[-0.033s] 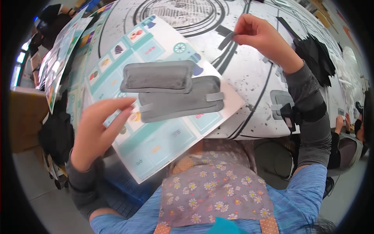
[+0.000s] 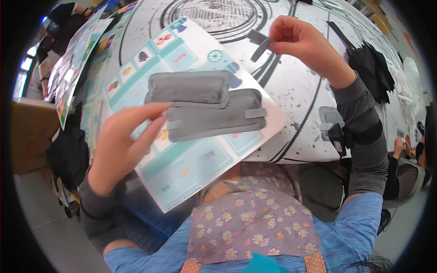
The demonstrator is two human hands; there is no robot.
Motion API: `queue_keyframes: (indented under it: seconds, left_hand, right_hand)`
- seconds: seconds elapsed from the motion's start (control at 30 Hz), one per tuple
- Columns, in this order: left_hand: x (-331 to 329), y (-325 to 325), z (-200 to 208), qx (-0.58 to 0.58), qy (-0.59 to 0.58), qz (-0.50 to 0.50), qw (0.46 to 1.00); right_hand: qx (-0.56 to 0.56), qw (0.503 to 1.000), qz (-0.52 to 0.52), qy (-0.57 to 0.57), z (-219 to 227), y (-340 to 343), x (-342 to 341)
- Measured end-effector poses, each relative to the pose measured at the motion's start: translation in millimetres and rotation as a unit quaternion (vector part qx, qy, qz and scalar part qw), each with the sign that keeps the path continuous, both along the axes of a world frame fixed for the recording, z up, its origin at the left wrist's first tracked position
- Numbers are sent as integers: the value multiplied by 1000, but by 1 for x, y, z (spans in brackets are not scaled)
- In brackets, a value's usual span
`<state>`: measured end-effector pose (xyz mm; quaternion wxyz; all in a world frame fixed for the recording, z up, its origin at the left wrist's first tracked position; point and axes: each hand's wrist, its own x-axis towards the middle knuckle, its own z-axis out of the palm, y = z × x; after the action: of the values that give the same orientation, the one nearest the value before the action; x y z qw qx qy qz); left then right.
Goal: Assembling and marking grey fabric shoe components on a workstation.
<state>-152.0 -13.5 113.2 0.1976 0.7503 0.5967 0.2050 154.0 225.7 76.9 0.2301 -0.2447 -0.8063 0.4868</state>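
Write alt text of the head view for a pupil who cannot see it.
A person's right hand pinches a grey strip over a white table. The left hand, thumb and forefinger apart, is at the left end of a smaller grey pad overlapping a larger grey pad on a printed board.

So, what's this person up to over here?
The person's right hand pinches a narrow gray strip above the white, black-marked table. The left hand is at the left of two gray padded pieces, thumb and forefinger apart; whether it touches them is hard to tell. One piece partly overlaps the other on a board printed with fruit pictures. The lower piece has a lighter tab at each end.
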Motion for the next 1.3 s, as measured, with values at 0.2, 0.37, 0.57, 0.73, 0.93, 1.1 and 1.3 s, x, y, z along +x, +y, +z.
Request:
queue_keyframes:
  seconds: [0.2, 0.37, 0.57, 0.73, 0.93, 1.1, 1.3]
  left_hand:
    - [62, 55, -15, 51, -318, 119, 939]
    - [44, 75, -17, -28, -267, 45, 962]
    - [45, 75, -25, -6, -296, 87, 951]
    - [41, 71, -30, 7, -326, 116, 938]
    - [9, 74, -39, 2, -272, 91, 958]
    - [9, 69, -45, -72, -154, 42, 985]
    - [7, 80, -62, 14, 59, -149, 987]
  right_hand:
    - [-73, 992, 87, 46, 13, -39, -50]
    - [-83, 994, 67, 31, 13, -52, -64]
    - [-109, 991, 74, 22, 1, -45, -66]
    - [-101, 991, 82, 44, -5, -44, -71]
    - [-71, 995, 32, -60, -25, -28, -63]
    - [-120, 975, -62, -178, -41, -30, -63]
    - [-154, 970, -52, -180, -66, -30, -69]
